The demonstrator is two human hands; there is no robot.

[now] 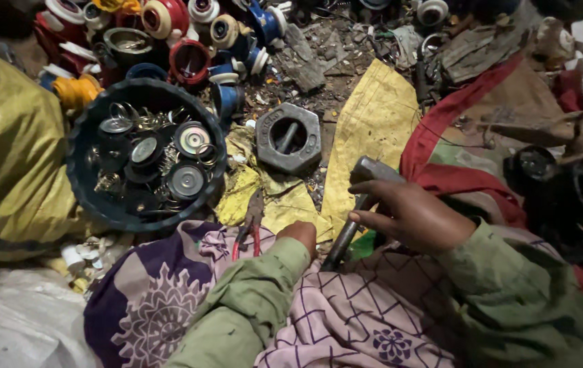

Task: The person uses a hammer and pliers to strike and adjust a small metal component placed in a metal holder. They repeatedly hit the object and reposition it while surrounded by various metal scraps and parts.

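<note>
- Right hand [417, 217] wraps its fingers around the hammer [359, 204], gripping the handle just below the metal head, which points up over the yellow sack [373, 123].
- That hammer looks heavy at the head, stiff and hard; a hold lower on the handle would likely give more swing.
- Left hand [299, 233] sits low beside the handle's bottom end, mostly hidden by its green sleeve; I cannot tell what its fingers do.
- Red-handled pliers [245, 238] lie on the patterned cloth just left of it.
- Ahead, a hexagonal metal block [288, 138] sits on the floor, near a dark basin [80, 184] full of round metal parts.
- Coloured spools [189, 41] crowd the far side.
</note>
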